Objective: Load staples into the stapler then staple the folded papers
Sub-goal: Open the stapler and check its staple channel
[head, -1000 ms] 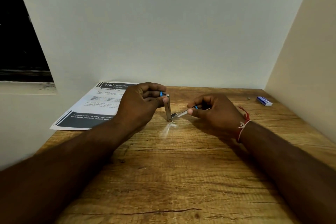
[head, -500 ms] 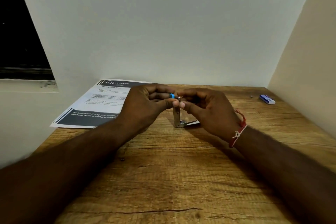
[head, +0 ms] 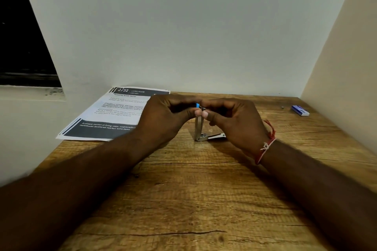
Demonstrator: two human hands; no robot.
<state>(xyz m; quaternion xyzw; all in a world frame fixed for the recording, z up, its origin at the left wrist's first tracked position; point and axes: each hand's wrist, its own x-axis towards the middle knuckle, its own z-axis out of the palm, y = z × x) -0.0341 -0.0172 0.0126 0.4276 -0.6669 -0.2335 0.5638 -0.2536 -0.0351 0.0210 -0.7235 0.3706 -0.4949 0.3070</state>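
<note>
A small metal stapler with a blue tip stands swung wide apart on the wooden table: one arm points straight up, the other lies flat toward the right. My left hand pinches the top of the upright arm near the blue tip. My right hand meets it there, thumb and forefinger closed on the same top end. Whether a staple strip is between my fingers is hidden. The printed papers lie flat at the back left, partly under my left hand.
A small blue and white staple box lies at the back right near the side wall, with a tiny loose piece just left of it. White walls close the table at the back and right. A dark window opening is on the left.
A second ago my right hand held the lower arm out to the right. It has come up to the top of the upright arm, and the lower arm now rests flat.
</note>
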